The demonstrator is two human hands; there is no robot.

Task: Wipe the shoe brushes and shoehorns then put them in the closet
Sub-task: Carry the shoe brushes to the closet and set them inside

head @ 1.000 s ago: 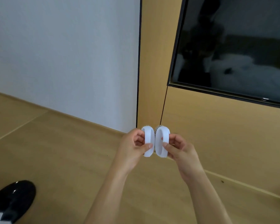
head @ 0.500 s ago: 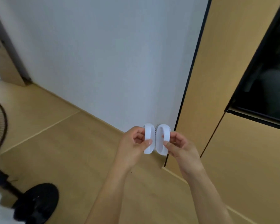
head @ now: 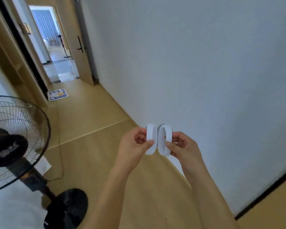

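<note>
Floor: we see a smooth tan floor [head: 92,123] with thin lines across it.
Fan: we see a black standing fan [head: 15,146]; its round base [head: 66,210] sits on the floor at the bottom left.
Cord: a thin dark cord [head: 60,162] lies on the floor near the fan.
Mat: a small blue mat [head: 58,94] lies flat far off, by the doorway.

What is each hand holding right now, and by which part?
Each hand holds one white shoe brush. The left hand pinches the left brush by its white oval back, and the right hand pinches the right brush the same way. Bristles show between them.
</note>
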